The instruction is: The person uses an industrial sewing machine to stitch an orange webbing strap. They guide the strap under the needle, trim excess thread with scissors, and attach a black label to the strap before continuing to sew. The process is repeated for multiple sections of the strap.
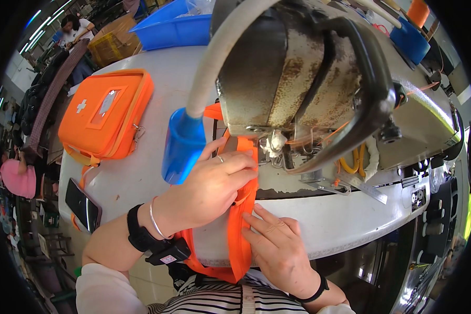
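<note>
On the left of the white surface point(136, 178) lie a dark phone point(82, 205) and an orange first-aid pouch point(105, 115). Nearer the middle, the left hand point(212, 186) presses down with curled fingers on the orange strap point(240, 230), which runs from under the sewing machine point(309, 78) toward the person's lap. Just right of it, the right hand point(277, 246) lies flat, fingers spread against the strap's edge.
</note>
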Demonstrator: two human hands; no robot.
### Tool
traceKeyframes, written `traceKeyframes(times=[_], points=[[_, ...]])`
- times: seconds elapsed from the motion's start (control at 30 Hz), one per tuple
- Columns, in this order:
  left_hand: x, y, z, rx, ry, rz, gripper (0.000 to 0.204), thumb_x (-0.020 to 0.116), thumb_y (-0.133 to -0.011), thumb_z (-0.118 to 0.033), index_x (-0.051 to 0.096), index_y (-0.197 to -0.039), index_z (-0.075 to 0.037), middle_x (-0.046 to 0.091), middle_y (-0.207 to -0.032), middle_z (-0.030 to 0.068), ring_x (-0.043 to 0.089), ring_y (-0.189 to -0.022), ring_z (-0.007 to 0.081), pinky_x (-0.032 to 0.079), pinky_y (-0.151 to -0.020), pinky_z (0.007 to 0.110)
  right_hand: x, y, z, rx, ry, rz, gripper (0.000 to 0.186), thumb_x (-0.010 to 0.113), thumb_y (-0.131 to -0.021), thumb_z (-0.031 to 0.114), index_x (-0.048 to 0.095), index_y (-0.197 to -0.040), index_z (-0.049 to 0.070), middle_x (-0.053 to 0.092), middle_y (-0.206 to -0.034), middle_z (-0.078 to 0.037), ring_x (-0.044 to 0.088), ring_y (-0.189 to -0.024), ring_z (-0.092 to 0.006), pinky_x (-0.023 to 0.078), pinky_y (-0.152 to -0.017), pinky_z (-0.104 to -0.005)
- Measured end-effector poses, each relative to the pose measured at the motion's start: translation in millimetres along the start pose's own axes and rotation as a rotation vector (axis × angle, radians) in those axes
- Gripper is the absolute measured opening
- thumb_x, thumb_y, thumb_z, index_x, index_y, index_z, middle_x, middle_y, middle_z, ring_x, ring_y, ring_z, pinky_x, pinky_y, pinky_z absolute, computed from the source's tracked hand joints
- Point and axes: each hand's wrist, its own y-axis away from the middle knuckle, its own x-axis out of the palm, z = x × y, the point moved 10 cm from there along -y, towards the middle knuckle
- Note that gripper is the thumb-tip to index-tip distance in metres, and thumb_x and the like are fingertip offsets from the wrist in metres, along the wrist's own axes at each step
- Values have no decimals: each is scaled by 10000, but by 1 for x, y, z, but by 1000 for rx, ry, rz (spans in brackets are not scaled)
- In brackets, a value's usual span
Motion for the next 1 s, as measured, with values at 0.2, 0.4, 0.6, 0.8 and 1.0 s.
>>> traceKeyframes(times=[0.2, 0.4, 0.6, 0.8, 1.0], points=[[-3, -3, 1, -24, 8, 19, 378, 577, -744, 46, 657, -1104, -36, 634, -1100, 115, 560, -1078, 320, 362, -1026, 503, 4, 0, 4, 12, 80, 16, 386, 650, -686, 35, 671, -1069, 73, 620, -1213, -114, 566, -1151, -286, 421, -881, -376], [-7, 2, 3, 13, 74, -40, 317, 647, -717, 35, 711, -1007, -74, 665, -1000, 64, 603, -1011, 269, 353, -1052, 510, 5, 4, 0, -37, 46, 12, 367, 628, -719, 87, 658, -1084, 70, 607, -1220, -104, 557, -1129, -269, 444, -867, -373], [-3, 4, -3, -34, -10, -9, 331, 649, -728, 27, 721, -1022, -107, 662, -1049, 15, 604, -1034, 216, 333, -1055, 508, 0, 1, -3, -26, -27, -7, 367, 633, -702, 60, 660, -1067, 58, 623, -1204, -106, 561, -1124, -272, 447, -859, -368], [-5, 2, -1, -48, -73, -20, 368, 626, -715, 36, 714, -1045, -99, 655, -1043, 16, 598, -1060, 206, 313, -1044, 488, 6, 1, -2, -21, 31, 34, 365, 623, -711, 63, 648, -1075, 55, 591, -1269, -116, 543, -1138, -276, 444, -858, -368], [-6, -1, 0, -52, -83, -2, 378, 608, -720, 14, 683, -1080, -70, 630, -1094, 41, 575, -1103, 223, 304, -1051, 494, 8, -1, -2, 25, 79, 24, 367, 693, -682, 47, 686, -1045, 98, 600, -1269, -83, 541, -1139, -272, 416, -883, -365]])
